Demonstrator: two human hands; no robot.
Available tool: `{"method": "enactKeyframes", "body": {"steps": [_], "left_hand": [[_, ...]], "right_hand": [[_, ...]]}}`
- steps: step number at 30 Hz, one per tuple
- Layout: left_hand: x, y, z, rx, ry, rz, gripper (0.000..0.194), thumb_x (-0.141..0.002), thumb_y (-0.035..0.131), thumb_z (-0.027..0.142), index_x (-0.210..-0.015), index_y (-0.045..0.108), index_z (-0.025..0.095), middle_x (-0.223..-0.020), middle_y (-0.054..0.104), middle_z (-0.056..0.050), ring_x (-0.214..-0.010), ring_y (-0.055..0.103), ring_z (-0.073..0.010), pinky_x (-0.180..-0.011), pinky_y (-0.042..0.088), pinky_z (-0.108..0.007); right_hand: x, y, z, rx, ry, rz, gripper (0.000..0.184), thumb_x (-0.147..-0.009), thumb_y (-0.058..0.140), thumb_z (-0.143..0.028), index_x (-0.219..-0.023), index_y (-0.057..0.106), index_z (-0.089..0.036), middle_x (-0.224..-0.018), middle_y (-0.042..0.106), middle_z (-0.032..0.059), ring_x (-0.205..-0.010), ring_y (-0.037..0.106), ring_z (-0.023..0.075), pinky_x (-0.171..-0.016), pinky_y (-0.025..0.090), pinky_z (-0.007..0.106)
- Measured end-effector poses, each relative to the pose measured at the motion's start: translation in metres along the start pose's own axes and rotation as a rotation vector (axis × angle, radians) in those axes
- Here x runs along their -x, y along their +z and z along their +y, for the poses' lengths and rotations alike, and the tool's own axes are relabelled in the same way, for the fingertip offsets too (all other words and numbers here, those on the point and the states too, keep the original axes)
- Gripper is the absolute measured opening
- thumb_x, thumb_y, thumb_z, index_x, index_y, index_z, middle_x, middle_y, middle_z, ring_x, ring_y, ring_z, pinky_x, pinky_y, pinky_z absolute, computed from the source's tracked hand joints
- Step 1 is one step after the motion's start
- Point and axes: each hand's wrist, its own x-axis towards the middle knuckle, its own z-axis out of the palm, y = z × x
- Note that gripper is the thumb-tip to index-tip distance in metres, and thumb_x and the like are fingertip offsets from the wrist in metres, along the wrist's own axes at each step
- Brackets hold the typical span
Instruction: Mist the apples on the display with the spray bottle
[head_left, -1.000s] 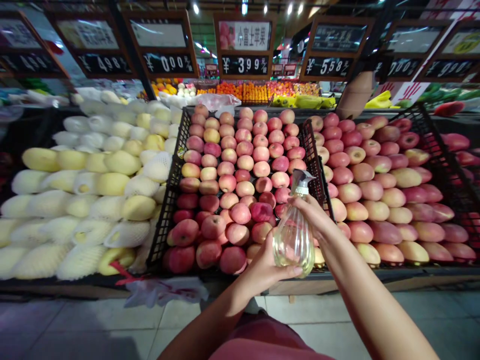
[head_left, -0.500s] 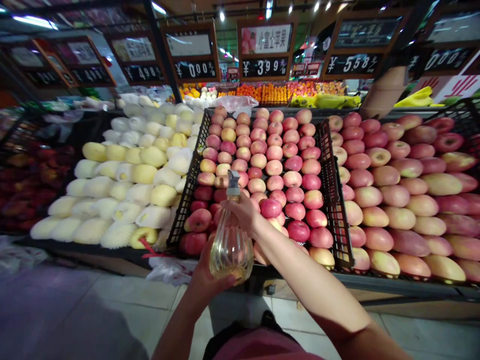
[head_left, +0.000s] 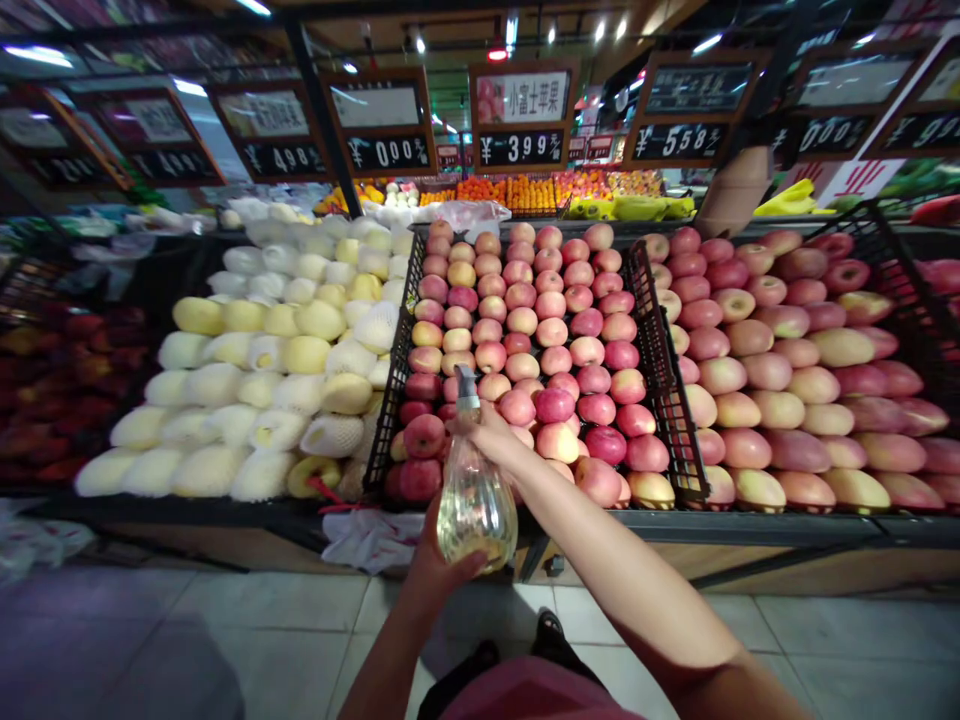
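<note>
A clear ribbed spray bottle [head_left: 478, 510] with pale yellowish liquid and a grey spray head is held out in front of me, tilted away. My right hand [head_left: 484, 432] wraps round its neck just below the spray head. Under and beside the base, my left hand [head_left: 442, 555] supports the bottle, its thumb lying across the bottom. Beyond the bottle, rows of red apples [head_left: 551, 333] fill a black plastic crate [head_left: 651, 345]. Some apples behind the bottle and my right hand are hidden.
Pale yellow fruit [head_left: 262, 380], much of it in foam nets, lies left of the crate. More apples [head_left: 772, 408] are stacked on the right. Price signs [head_left: 523, 120] hang above. A crumpled plastic bag [head_left: 373, 537] hangs at the stand's front edge over the tiled floor [head_left: 285, 620].
The view has shifted, and the signs and crates sit a little differently in it. Both hands still hold the spray bottle, which appears slightly lower and further right.
</note>
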Motion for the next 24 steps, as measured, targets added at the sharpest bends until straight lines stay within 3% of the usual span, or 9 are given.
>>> {"method": "enactKeyframes", "body": {"steps": [5, 10, 13, 19, 24], "left_hand": [[-0.018, 0.024, -0.006, 0.018, 0.020, -0.216, 0.107, -0.053, 0.094, 0.056, -0.140, 0.047, 0.018, -0.134, 0.064, -0.019, -0.127, 0.061, -0.0399, -0.111, 0.048, -0.053], [-0.027, 0.068, -0.008, 0.127, 0.018, -0.435, 0.093, -0.060, 0.094, 0.048, -0.137, 0.047, 0.023, -0.139, 0.059, -0.014, -0.132, 0.057, -0.0348, -0.116, 0.044, -0.050], [-0.032, 0.094, -0.013, 0.160, 0.040, -0.552, 0.096, -0.058, 0.095, 0.051, -0.136, 0.047, 0.022, -0.139, 0.056, -0.014, -0.132, 0.056, -0.0356, -0.115, 0.043, -0.052], [-0.041, 0.136, -0.025, 0.173, 0.029, -0.722, 0.101, -0.058, 0.095, 0.049, -0.140, 0.045, 0.020, -0.142, 0.054, -0.016, -0.135, 0.052, -0.0380, -0.115, 0.042, -0.053], [-0.045, 0.148, -0.026, 0.090, -0.005, -0.708, 0.102, -0.054, 0.095, 0.042, -0.139, 0.044, 0.016, -0.146, 0.051, -0.020, -0.140, 0.046, -0.0415, -0.120, 0.036, -0.058]], "right_hand": [[0.013, -0.039, -0.004, -0.029, -0.041, 0.054, 0.028, -0.067, 0.068, -0.034, -0.086, 0.054, -0.019, -0.073, 0.056, -0.0020, -0.064, 0.051, 0.0130, -0.058, 0.040, 0.025], [0.037, -0.084, -0.016, 0.013, -0.008, 0.234, 0.036, -0.066, 0.070, -0.035, -0.094, 0.053, -0.020, -0.077, 0.056, -0.0028, -0.064, 0.052, 0.0126, -0.057, 0.044, 0.025], [0.053, -0.108, -0.024, 0.027, 0.019, 0.306, 0.036, -0.068, 0.071, -0.040, -0.094, 0.054, -0.021, -0.076, 0.058, -0.0014, -0.064, 0.056, 0.0149, -0.056, 0.046, 0.026], [0.077, -0.154, -0.028, 0.159, 0.017, 0.499, 0.029, -0.063, 0.070, -0.040, -0.079, 0.055, -0.021, -0.068, 0.056, 0.0004, -0.062, 0.053, 0.0158, -0.053, 0.043, 0.027], [0.087, -0.168, -0.027, 0.101, 0.022, 0.543, 0.028, -0.065, 0.073, -0.040, -0.081, 0.059, -0.022, -0.074, 0.064, 0.0044, -0.066, 0.058, 0.0200, -0.057, 0.050, 0.031]]}}
